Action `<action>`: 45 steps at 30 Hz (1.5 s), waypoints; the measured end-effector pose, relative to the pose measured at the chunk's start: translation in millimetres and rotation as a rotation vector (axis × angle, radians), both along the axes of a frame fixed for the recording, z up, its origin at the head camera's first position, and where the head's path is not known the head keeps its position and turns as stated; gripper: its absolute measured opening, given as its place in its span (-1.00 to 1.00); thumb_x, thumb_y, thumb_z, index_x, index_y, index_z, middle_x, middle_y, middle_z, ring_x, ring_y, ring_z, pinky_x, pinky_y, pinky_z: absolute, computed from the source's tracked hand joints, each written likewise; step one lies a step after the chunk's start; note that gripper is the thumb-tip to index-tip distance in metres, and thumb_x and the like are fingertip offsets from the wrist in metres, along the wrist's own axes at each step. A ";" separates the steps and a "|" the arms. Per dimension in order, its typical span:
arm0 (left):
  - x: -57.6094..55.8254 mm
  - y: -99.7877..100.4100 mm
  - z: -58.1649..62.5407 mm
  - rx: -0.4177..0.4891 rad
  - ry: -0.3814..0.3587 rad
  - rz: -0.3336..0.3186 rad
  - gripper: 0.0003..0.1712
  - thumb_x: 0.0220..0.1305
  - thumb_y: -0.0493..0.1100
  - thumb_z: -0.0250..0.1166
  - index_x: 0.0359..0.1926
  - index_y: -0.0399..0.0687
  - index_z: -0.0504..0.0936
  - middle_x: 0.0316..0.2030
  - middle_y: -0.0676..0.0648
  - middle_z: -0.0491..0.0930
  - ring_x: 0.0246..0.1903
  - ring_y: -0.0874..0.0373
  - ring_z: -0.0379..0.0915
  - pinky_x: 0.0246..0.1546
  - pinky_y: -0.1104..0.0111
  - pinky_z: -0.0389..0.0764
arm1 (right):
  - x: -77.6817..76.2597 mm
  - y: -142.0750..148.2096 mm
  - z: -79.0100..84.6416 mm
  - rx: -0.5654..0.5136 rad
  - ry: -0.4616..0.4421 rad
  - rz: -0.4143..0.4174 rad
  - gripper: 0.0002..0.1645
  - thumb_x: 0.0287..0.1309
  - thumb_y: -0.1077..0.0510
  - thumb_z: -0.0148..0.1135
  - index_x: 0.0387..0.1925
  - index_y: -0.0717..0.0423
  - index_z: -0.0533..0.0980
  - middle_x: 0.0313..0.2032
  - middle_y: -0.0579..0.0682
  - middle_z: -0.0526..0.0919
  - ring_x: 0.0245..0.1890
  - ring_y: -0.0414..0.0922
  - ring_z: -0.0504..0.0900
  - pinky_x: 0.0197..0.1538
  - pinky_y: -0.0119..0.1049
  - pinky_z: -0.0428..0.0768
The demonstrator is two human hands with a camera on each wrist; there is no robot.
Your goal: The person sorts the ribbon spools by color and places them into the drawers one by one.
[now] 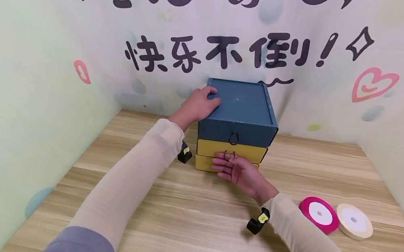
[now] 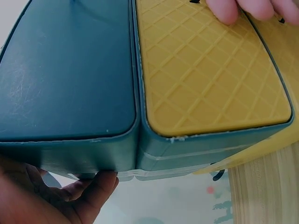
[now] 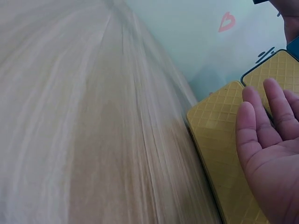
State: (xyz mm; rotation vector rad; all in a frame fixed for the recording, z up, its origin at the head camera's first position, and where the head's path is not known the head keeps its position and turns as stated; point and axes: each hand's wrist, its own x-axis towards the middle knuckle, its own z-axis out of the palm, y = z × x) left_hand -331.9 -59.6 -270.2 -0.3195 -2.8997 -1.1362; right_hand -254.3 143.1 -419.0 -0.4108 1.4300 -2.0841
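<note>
A stack of drawers stands against the wall, with a blue drawer box (image 1: 241, 101) on top and yellow-fronted drawers (image 1: 207, 147) below. My left hand (image 1: 199, 102) holds the top box at its left edge, some fingers on the top, others bent against the side wall. My right hand (image 1: 242, 174) is in front of the upper yellow drawer, palm up, its index finger and thumb at the black cord loop (image 1: 225, 154). The other fingers (image 3: 252, 121) stretch loosely before the yellow fronts. Another cord loop (image 1: 234, 139) hangs free on the blue front.
On the right of the wooden table (image 1: 178, 221) lie a magenta ribbon roll (image 1: 331, 223) and a cream ribbon roll (image 1: 366, 228), side by side. A printed wall cloth (image 1: 175, 95) hangs right behind the stack. Black wrist cameras (image 1: 255, 226) hang under both wrists.
</note>
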 end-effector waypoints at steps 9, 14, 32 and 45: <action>0.0 0.2 -0.2 0.017 -0.018 -0.004 -0.41 0.49 0.11 0.00 0.44 0.05 0.32 0.42 -0.17 0.18 0.35 -0.03 0.16 0.29 0.14 0.27 | 2.1 0.6 -1.6 0.059 0.019 0.003 -0.34 0.36 0.23 -0.24 0.43 0.42 0.12 0.34 0.19 0.39 0.34 0.06 0.38 0.32 -0.06 0.34; -0.1 1.4 -0.3 0.018 -0.012 -0.001 -0.41 0.48 0.10 0.01 0.43 0.05 0.33 0.42 -0.17 0.19 0.35 -0.03 0.15 0.30 0.14 0.26 | 5.3 1.7 -0.9 0.073 0.040 0.006 -0.33 0.36 0.21 -0.21 0.43 0.43 0.13 0.33 0.16 0.41 0.35 0.08 0.35 0.24 -0.15 0.43; -1.8 0.7 -1.3 0.022 -0.006 0.003 -0.42 0.48 0.09 0.01 0.42 0.04 0.34 0.42 -0.17 0.21 0.36 -0.03 0.15 0.30 0.15 0.26 | 16.9 3.4 -2.3 0.099 0.111 0.009 -0.39 0.42 0.19 -0.15 0.39 0.44 0.21 0.36 0.34 0.32 0.29 -0.01 0.45 0.29 -0.04 0.39; -2.4 0.7 -1.1 0.017 -0.012 -0.007 -0.42 0.49 0.10 0.00 0.43 0.05 0.33 0.44 -0.15 0.19 0.38 -0.01 0.13 0.30 0.15 0.26 | 25.4 7.6 -3.7 0.107 0.144 0.010 -0.43 0.44 0.18 -0.14 0.37 0.38 0.29 0.36 0.37 0.29 0.29 -0.01 0.46 0.27 -0.07 0.42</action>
